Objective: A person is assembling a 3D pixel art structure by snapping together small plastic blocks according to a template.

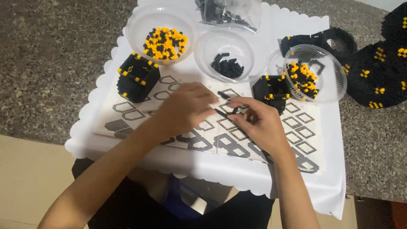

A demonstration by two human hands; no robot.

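Bricks point(223, 111), small and black, sit pinched between the fingertips of your left hand point(186, 108) and right hand point(258, 123) above the sheet point(292, 127), bowls point(232, 55) beyond.

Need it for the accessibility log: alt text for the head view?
Two bare hands, left hand and right hand, pinch small black bricks over a printed diagram sheet. Clear bowls of black and yellow bricks and built black blocks sit behind, on a white mat.
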